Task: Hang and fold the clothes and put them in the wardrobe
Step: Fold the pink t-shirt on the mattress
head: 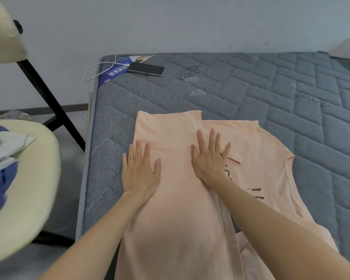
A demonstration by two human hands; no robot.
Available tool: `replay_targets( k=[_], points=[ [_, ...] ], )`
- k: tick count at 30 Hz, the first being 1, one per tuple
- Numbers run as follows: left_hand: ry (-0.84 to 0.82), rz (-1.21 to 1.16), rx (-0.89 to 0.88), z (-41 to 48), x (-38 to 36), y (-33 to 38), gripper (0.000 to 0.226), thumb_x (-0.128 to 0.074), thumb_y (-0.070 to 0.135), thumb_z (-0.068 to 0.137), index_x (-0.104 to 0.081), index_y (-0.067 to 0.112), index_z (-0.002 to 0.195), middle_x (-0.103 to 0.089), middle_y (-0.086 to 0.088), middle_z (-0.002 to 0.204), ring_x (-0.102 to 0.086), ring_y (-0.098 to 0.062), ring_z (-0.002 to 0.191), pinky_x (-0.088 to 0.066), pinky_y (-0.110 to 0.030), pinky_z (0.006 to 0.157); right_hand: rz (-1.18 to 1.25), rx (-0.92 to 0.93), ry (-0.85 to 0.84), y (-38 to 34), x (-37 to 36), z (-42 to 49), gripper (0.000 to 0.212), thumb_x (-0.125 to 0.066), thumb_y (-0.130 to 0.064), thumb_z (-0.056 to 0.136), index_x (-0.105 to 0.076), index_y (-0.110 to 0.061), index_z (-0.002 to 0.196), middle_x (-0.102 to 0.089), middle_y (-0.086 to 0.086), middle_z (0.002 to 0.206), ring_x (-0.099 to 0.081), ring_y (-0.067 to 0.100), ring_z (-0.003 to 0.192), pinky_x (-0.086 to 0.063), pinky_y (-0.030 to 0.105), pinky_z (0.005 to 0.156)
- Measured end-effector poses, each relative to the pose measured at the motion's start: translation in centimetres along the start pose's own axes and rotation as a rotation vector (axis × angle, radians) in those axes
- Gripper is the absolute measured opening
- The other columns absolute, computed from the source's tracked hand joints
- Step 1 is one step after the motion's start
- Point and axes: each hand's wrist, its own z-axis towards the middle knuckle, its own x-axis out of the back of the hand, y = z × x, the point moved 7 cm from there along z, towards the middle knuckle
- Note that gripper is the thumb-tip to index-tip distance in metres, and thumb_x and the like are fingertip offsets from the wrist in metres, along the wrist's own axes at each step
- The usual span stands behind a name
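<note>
A peach T-shirt lies flat on the grey quilted mattress, its left side folded over the middle; dark print shows on the uncovered right part. My left hand rests palm down on the folded panel's left edge, fingers spread. My right hand presses flat on the fold's right edge, fingers apart. Neither hand grips the cloth. The shirt's lower end runs out of the frame at the bottom.
A cream chair with black legs stands at the left, holding a pile of white and blue clothes. A black phone with a white cable lies at the mattress's far left corner. A pale wall is behind.
</note>
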Motion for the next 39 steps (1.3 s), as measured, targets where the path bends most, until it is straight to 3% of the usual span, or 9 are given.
replay_targets(
  k=[4, 13, 21, 24, 26, 28, 32, 35, 39],
  points=[
    [-0.047, -0.049, 0.023, 1.5, -0.3, -0.4, 0.063, -0.015, 0.047, 0.099, 0.003, 0.017, 0.151, 0.01, -0.004, 0.159, 0.011, -0.022, 0.146, 0.011, -0.036, 0.117, 0.057, -0.02, -0.039, 0.3, -0.4, 0.3, 0.056, -0.013, -0.049, 0.099, -0.001, -0.035, 0.151, 0.004, 0.007, 0.16, 0.006, 0.028, 0.147, 0.007, 0.052, 0.116],
    [-0.2, -0.183, -0.045, -2.4, -0.5, -2.4, 0.058, -0.01, 0.042, 0.101, 0.012, 0.018, 0.149, 0.02, 0.002, 0.156, 0.016, -0.012, 0.144, 0.013, -0.03, 0.116, 0.094, 0.009, -0.324, 0.6, -0.4, -1.3, 0.058, -0.01, -0.047, 0.1, 0.013, -0.028, 0.151, 0.02, 0.008, 0.158, 0.018, 0.025, 0.145, 0.011, 0.047, 0.117],
    [-0.241, -0.388, 0.03, -11.1, 3.2, -5.2, 0.056, -0.043, 0.032, 0.098, -0.024, 0.018, 0.149, -0.025, 0.002, 0.154, -0.02, -0.024, 0.14, -0.018, -0.033, 0.113, 0.063, 0.116, -0.471, -0.4, 2.2, -9.2, 0.06, -0.034, -0.034, 0.098, -0.009, -0.024, 0.151, 0.002, 0.008, 0.16, 0.0, 0.03, 0.146, -0.01, 0.053, 0.115],
    [-0.28, -0.486, 0.062, -13.9, 3.8, -6.0, 0.046, -0.053, 0.027, 0.094, -0.044, 0.016, 0.138, -0.042, -0.001, 0.142, -0.038, -0.022, 0.13, -0.029, -0.03, 0.108, 0.104, 0.186, -0.465, -0.8, 3.4, -12.6, 0.054, -0.041, -0.03, 0.094, -0.028, -0.022, 0.146, -0.021, 0.006, 0.152, -0.019, 0.029, 0.14, -0.024, 0.048, 0.11],
    [-0.291, -0.569, 0.094, -15.9, 4.4, -6.0, 0.035, -0.058, 0.021, 0.091, -0.055, 0.012, 0.125, -0.047, -0.004, 0.126, -0.053, -0.013, 0.105, -0.039, -0.019, 0.09, 0.108, 0.234, -0.465, -0.9, 4.1, -14.8, 0.051, -0.043, -0.029, 0.094, -0.034, -0.021, 0.144, -0.03, 0.005, 0.148, -0.024, 0.027, 0.137, -0.027, 0.045, 0.109],
    [-0.31, -0.579, 0.12, -18.0, 4.7, -5.9, 0.027, -0.06, 0.02, 0.09, -0.057, 0.011, 0.115, -0.042, 0.001, 0.114, -0.052, -0.005, 0.081, -0.038, -0.012, 0.074, 0.121, 0.273, -0.477, -0.8, 4.6, -17.1, 0.05, -0.044, -0.028, 0.094, -0.037, -0.022, 0.143, -0.03, 0.005, 0.15, -0.024, 0.027, 0.138, -0.027, 0.043, 0.111],
    [-0.33, -0.545, 0.135, -21.8, 5.1, -6.3, 0.005, -0.061, 0.015, 0.088, -0.059, 0.011, 0.085, -0.05, 0.002, 0.088, -0.047, -0.004, 0.065, -0.034, -0.009, 0.057, 0.189, 0.372, -0.541, 0.3, 5.1, -21.6, 0.049, -0.047, -0.03, 0.094, -0.04, -0.026, 0.142, -0.023, 0.004, 0.156, -0.018, 0.026, 0.142, -0.022, 0.045, 0.114],
    [-0.38, -0.553, 0.184, -24.6, 4.7, -7.1, 0.037, -0.059, 0.019, 0.09, -0.046, 0.012, 0.057, -0.047, -0.001, 0.06, -0.041, -0.01, 0.055, -0.029, -0.022, 0.053, 0.224, 0.475, -0.586, 1.5, 5.2, -25.0, 0.048, -0.053, -0.037, 0.091, -0.044, -0.032, 0.139, -0.025, 0.0, 0.155, -0.017, 0.024, 0.142, -0.02, 0.042, 0.115],
    [-0.354, -0.57, 0.284, -27.4, 5.0, -7.4, 0.037, -0.048, 0.031, 0.097, -0.04, 0.01, 0.067, -0.045, -0.006, 0.067, -0.042, -0.017, 0.063, -0.029, -0.028, 0.062, 0.148, 0.689, -0.478, 2.7, 6.0, -29.7, 0.066, -0.052, -0.063, 0.072, -0.045, -0.039, 0.133, -0.038, -0.008, 0.141, -0.022, 0.021, 0.133, -0.022, 0.037, 0.113]
  ],
)
